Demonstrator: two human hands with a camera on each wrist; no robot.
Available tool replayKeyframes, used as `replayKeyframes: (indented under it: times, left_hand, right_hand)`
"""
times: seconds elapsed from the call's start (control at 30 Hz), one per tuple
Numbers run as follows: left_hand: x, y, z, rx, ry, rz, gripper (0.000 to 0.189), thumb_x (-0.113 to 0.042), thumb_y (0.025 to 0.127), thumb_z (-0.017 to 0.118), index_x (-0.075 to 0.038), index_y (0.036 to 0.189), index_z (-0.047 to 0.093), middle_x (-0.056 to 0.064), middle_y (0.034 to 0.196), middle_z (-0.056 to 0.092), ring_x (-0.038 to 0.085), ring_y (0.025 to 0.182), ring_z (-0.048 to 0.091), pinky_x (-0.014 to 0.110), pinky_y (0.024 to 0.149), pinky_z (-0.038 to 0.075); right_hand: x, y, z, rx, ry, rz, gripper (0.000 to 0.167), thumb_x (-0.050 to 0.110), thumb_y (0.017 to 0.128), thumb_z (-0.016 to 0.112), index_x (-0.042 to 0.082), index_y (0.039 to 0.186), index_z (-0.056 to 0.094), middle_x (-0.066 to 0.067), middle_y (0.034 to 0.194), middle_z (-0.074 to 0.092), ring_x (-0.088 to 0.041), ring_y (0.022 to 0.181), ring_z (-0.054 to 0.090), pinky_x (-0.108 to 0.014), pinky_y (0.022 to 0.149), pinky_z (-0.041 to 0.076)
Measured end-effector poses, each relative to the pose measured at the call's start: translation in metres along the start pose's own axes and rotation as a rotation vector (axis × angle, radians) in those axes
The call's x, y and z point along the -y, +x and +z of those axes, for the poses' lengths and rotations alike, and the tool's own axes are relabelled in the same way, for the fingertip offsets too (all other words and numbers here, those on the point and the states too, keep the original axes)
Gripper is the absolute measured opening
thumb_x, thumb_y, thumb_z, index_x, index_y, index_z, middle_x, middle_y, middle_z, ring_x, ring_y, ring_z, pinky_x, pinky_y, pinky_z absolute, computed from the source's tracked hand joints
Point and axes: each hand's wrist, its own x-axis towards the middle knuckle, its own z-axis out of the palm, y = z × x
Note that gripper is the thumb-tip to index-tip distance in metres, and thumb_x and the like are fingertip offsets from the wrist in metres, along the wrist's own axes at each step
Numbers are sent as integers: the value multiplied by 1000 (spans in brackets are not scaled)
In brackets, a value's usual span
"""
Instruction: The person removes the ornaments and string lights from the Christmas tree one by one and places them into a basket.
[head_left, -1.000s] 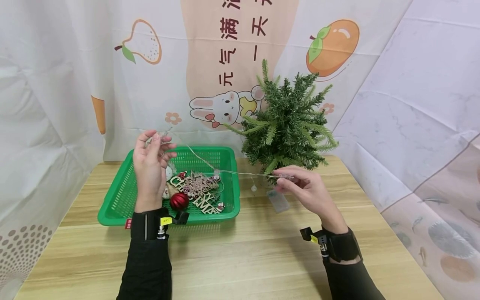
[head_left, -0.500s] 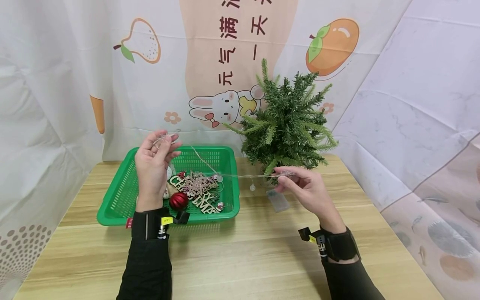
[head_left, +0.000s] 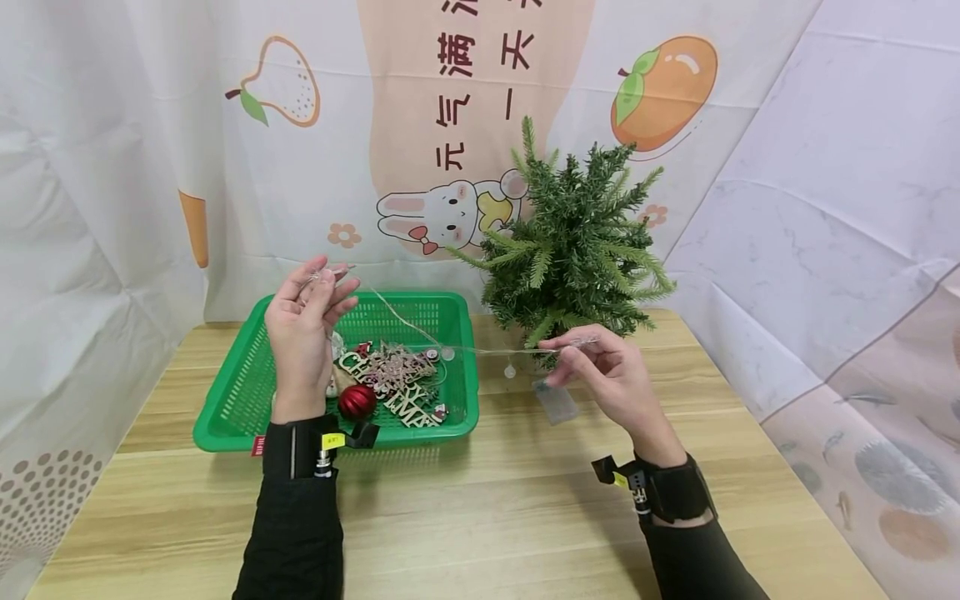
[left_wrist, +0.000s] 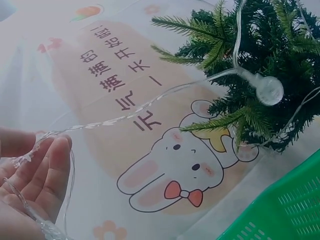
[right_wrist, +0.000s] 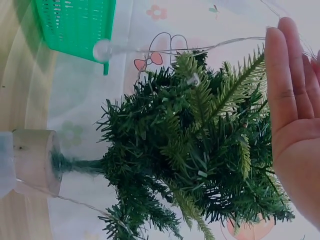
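Note:
A clear-wired string of fairy lights (head_left: 403, 318) stretches between my hands, with round clear bulbs along it. My left hand (head_left: 303, 337), above the green basket, pinches a gathered part of the string between thumb and fingers. In front of the tree, my right hand (head_left: 611, 375) pinches the other stretch, some of it bunched in the fingers. One bulb (left_wrist: 270, 91) shows large in the left wrist view, apart from the branches behind it. The small artificial Christmas tree (head_left: 581, 242) stands upright, its wooden base (right_wrist: 37, 162) visible in the right wrist view.
A green basket (head_left: 472, 375) at the left holds a red ball ornament (head_left: 357, 402), wooden letter ornaments (head_left: 412, 407) and other small decorations. A translucent flat box (head_left: 557, 402) lies on the wooden table (head_left: 480, 517) before the tree. Printed curtains hang behind.
Both hands keep their hold on the string. The left has risen slightly, then drawn back a little; the right has shifted slightly left. A bulb midway has moved slightly right.

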Motion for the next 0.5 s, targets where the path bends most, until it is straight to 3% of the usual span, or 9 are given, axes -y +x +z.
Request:
replayKeyframes:
  times: [0.13, 0.3, 0.5]
  left_hand:
    - [-2, -1, 1, 45, 11, -6, 37, -6, 97, 69, 7, 130, 60, 21, 108, 71, 22, 88, 75, 27, 74, 60]
    - [-2, -3, 5, 126, 84, -9, 35, -9, 97, 70, 6, 128, 63, 18, 106, 73, 20, 87, 74, 28, 76, 60]
    - [-1, -8, 5, 217, 183, -44, 30, -7, 95, 72, 6, 122, 67, 22, 107, 72, 23, 88, 75, 33, 79, 60]
  right_hand:
    - [1, 0, 4, -12, -43, -12, 17, -4, 99, 61, -15, 112, 64, -5, 96, 76, -20, 67, 71, -31, 62, 60]
    - [7, 1, 11, -37, -194, -96, 14, -8, 94, 67, -4, 105, 75, -7, 87, 72, -12, 61, 61, -22, 52, 50]
    - [16, 12, 26, -82, -304, -221, 17, -7, 91, 71, 2, 104, 78, -4, 84, 68, -10, 67, 49, -24, 55, 38]
